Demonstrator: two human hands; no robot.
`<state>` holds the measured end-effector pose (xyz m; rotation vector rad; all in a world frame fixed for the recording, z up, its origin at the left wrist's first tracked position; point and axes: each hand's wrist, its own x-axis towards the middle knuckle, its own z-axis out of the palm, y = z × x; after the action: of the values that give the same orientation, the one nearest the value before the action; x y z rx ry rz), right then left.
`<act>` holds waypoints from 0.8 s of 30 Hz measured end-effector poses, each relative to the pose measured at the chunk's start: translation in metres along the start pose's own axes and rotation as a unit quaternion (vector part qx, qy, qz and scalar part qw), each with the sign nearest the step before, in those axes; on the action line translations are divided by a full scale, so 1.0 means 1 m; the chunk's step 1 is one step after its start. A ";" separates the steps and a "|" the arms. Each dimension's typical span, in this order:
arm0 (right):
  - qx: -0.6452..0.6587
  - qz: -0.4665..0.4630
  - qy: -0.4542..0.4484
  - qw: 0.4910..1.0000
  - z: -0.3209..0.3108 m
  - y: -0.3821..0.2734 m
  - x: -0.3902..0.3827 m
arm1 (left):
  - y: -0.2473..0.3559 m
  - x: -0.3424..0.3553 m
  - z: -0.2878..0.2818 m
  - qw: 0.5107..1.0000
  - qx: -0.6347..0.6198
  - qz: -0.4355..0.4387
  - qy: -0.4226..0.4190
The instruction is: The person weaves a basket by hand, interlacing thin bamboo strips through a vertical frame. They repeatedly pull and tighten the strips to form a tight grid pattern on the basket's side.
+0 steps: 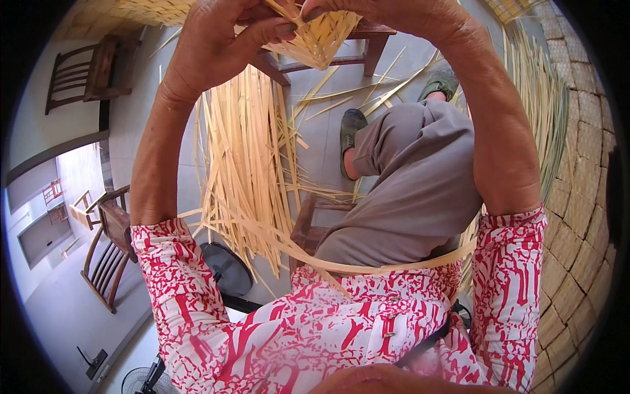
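At the top of the head view, my left hand (233, 29) pinches pale strips at the edge of a small woven piece (323, 46) with pointed corner. My right hand (348, 13) is closed on the same piece, its thumb close to my left thumb; part of both hands is cut off by the upper edge. The weave is held over a dark wooden stool or bench (374, 46). Loose long strips (302, 253) lie across my lap, over the patterned shirt and grey trousers.
A large heap of pale strips (239, 151) lies on the grey floor, greener strips (541, 105) along the right, beside stacked woven squares (584, 217). Wooden chairs (85, 79) stand at left, a low stool (315, 220) by my leg, a fan (141, 377) at lower left.
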<state>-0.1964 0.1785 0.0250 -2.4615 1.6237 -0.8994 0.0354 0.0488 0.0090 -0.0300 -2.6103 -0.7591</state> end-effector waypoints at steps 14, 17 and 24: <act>-0.090 -0.006 0.121 0.988 0.011 0.007 0.017 | 0.014 0.011 0.011 0.988 -0.009 -0.068 0.136; -0.114 -0.026 0.263 0.958 0.022 -0.009 0.023 | 0.026 0.005 0.024 0.948 0.038 -0.182 0.256; 0.439 0.331 0.251 0.797 0.054 -0.013 0.022 | 0.005 -0.009 0.019 0.921 -0.050 -0.214 0.321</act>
<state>-0.1535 0.1513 -0.0055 -0.9799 1.4667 -1.7034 0.0373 0.0633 -0.0066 0.6676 -1.9554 -0.8633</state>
